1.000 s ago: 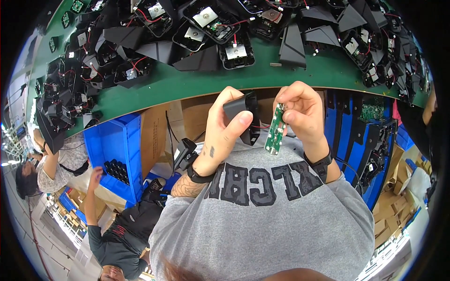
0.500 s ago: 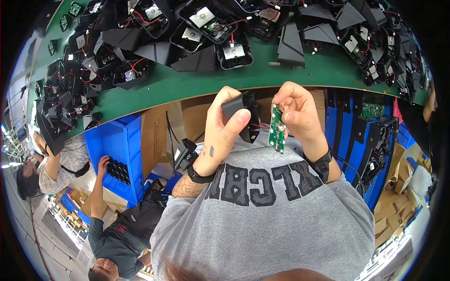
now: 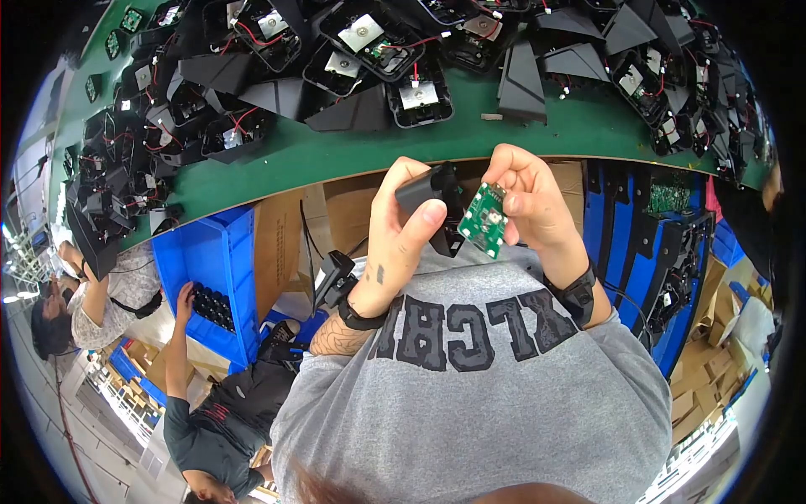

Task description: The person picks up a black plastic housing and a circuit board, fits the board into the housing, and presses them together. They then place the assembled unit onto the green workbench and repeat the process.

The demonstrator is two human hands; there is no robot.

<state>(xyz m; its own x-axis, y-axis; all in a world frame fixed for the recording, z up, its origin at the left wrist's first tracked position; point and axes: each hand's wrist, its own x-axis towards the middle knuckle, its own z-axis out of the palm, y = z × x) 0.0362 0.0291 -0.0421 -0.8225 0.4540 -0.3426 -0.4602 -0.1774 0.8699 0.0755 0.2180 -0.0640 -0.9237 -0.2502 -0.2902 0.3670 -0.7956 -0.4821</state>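
Note:
My left hand [image 3: 401, 239] grips a black plastic housing [image 3: 430, 195] close to my chest, thumb pressed on its lower side. My right hand [image 3: 531, 202] holds a small green circuit board [image 3: 482, 220] by its upper edge, tilted and right beside the housing. Both are raised just below the edge of the green table [image 3: 353, 155]. Whether a wire joins board and housing is too small to tell.
Several black housings with red wires and white pads [image 3: 369, 42] cover the green table. A blue crate [image 3: 220, 277] and cardboard boxes [image 3: 277, 244] stand below it at left, blue trays with parts [image 3: 663, 235] at right. Two other people [image 3: 210, 403] crouch at lower left.
The circuit board has come closer to the black housing and tilted more. The person at lower left has reached a hand up to the blue crate.

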